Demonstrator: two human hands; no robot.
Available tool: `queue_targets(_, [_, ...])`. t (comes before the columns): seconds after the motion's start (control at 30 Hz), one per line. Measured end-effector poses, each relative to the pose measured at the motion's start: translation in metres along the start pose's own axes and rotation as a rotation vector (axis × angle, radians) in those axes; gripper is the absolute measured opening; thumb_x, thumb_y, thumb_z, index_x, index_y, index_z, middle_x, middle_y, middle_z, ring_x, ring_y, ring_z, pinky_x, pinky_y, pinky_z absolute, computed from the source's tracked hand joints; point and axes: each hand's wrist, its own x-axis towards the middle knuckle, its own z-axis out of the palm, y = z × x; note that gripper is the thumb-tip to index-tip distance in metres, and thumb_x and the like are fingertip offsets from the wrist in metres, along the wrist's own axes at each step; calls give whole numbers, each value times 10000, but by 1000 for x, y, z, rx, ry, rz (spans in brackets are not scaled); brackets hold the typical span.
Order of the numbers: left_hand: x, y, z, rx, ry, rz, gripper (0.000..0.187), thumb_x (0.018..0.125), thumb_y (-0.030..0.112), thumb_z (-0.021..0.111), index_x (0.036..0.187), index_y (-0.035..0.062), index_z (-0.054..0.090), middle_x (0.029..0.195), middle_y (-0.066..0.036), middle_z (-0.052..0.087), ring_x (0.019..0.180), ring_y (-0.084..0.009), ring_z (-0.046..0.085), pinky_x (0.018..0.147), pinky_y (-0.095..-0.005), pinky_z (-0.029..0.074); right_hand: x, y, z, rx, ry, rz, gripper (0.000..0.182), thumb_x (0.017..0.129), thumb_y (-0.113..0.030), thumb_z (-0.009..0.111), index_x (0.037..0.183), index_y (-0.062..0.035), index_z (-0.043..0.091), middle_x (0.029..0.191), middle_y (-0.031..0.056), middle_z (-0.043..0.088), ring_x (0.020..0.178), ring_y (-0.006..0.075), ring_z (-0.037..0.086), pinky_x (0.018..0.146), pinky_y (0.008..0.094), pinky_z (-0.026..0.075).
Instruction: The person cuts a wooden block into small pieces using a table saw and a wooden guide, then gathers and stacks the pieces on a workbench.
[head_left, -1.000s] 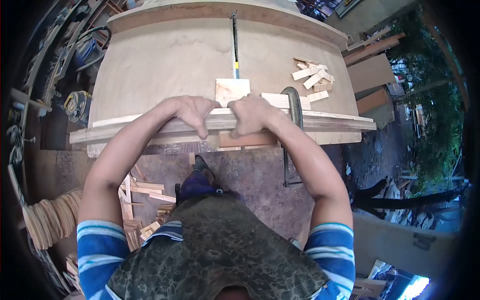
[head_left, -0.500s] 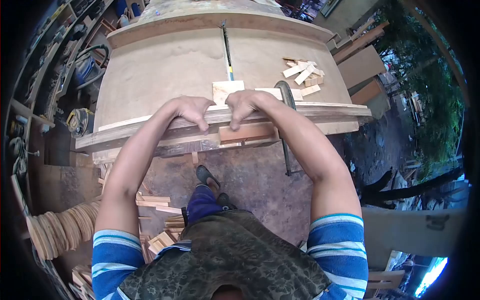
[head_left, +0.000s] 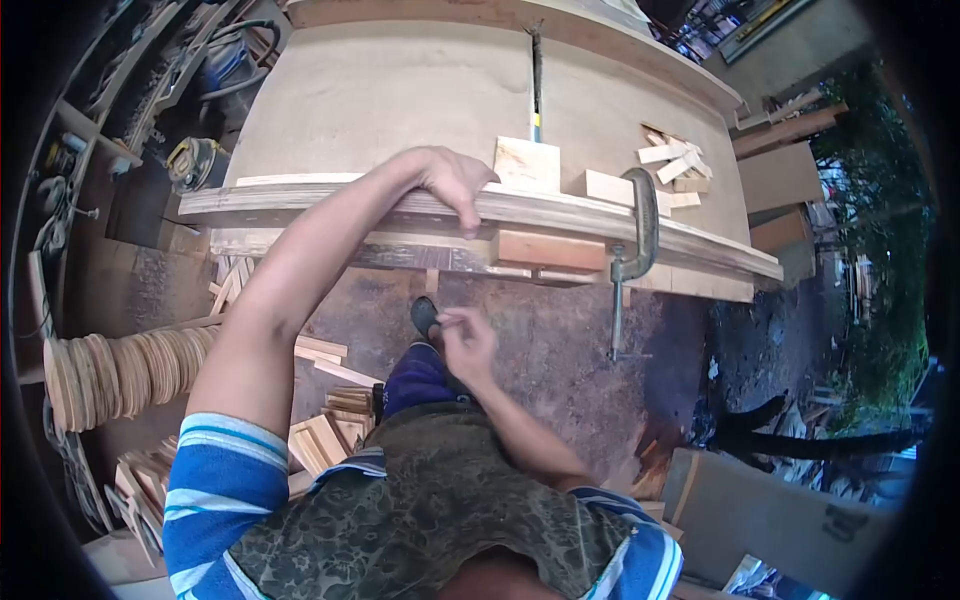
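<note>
My left hand (head_left: 457, 187) wraps over a long layered wooden rail (head_left: 380, 208), with the thumb on its near face and the fingers over the top. My right hand (head_left: 468, 345) is off the wood, low in front of my body; its fingers look bent but are smeared by motion. A steel C-clamp (head_left: 646, 225) grips the rail to the right of my left hand. Below the rail sits a reddish wood block (head_left: 548, 251). Against its far side are a pale square wood piece (head_left: 527, 163) and a pale block (head_left: 607, 187).
The wooden table surface (head_left: 400, 90) has a slot (head_left: 537, 85) running away from me. Small wood offcuts (head_left: 678, 157) lie at right. Stacked curved wood pieces (head_left: 130, 375) are at lower left, with more scraps (head_left: 325, 440) on the floor. A yellow power tool (head_left: 195, 163) stands at left.
My right hand has let go of the rail and moved down toward my body. My left hand remains on the rail. The view has shifted, so the table appears farther right.
</note>
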Motion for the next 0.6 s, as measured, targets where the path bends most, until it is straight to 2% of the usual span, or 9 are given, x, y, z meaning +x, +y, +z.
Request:
queue_targets(0.07, [1, 2, -3, -54, -100, -32, 975, 556, 214, 899, 1420, -67, 546, 1324, -261, 688, 1226, -347, 669, 1056, -362, 516, 17, 87, 22, 186, 97, 558, 247, 1008, 15, 484, 1203, -12, 634, 985, 81, 708, 800, 159, 662, 752, 293, 572])
queue_targets(0.1, [0, 0, -2, 8, -34, 78, 901, 573, 288, 906, 1341, -81, 611, 1279, -255, 711, 1179, -341, 697, 1032, -391, 538, 34, 138, 26, 189, 99, 537, 247, 1008, 15, 484, 1203, -12, 634, 985, 81, 708, 800, 159, 662, 752, 293, 572])
queue_targets(0.17, [4, -6, 0, 29, 20, 67, 898, 570, 268, 913, 1342, -78, 610, 1261, -244, 721, 1169, -342, 700, 1025, -385, 541, 85, 207, 34, 667, 304, 928, 310, 977, -18, 536, 1251, 4, 678, 1013, 105, 749, 827, 149, 685, 744, 316, 583])
queue_targets(0.23, [3, -5, -3, 1, 19, 71, 910, 569, 271, 914, 1351, -77, 604, 1263, -242, 720, 1175, -344, 697, 1030, -384, 538, 122, 218, 43, 833, 411, 976, 311, 978, -17, 535, 1256, 3, 674, 1018, 106, 749, 823, 149, 683, 741, 313, 581])
queue_targets(0.33, [0, 0, -4, -51, -54, 72, 945, 564, 272, 915, 1378, -75, 584, 1283, -241, 710, 1196, -348, 685, 1046, -387, 529, 154, 219, 47, 881, 475, 948, 314, 981, -16, 533, 1264, 2, 667, 1024, 107, 748, 818, 149, 680, 736, 309, 578])
queue_targets(0.4, [-3, 3, -5, -6, -29, 24, 1012, 551, 213, 922, 1437, -86, 532, 1330, -264, 682, 1246, -350, 658, 1081, -375, 505, 162, 217, 50, 894, 492, 935, 315, 982, -16, 532, 1269, 2, 663, 1028, 108, 748, 815, 148, 679, 732, 306, 576])
queue_targets(0.6, [-1, -2, -5, -7, -9, 77, 959, 569, 260, 908, 1398, -78, 566, 1276, -256, 707, 1193, -356, 682, 1037, -383, 532, 165, 208, 56, 902, 516, 918, 321, 987, -14, 529, 1284, -1, 651, 1041, 110, 747, 804, 148, 673, 722, 297, 570])
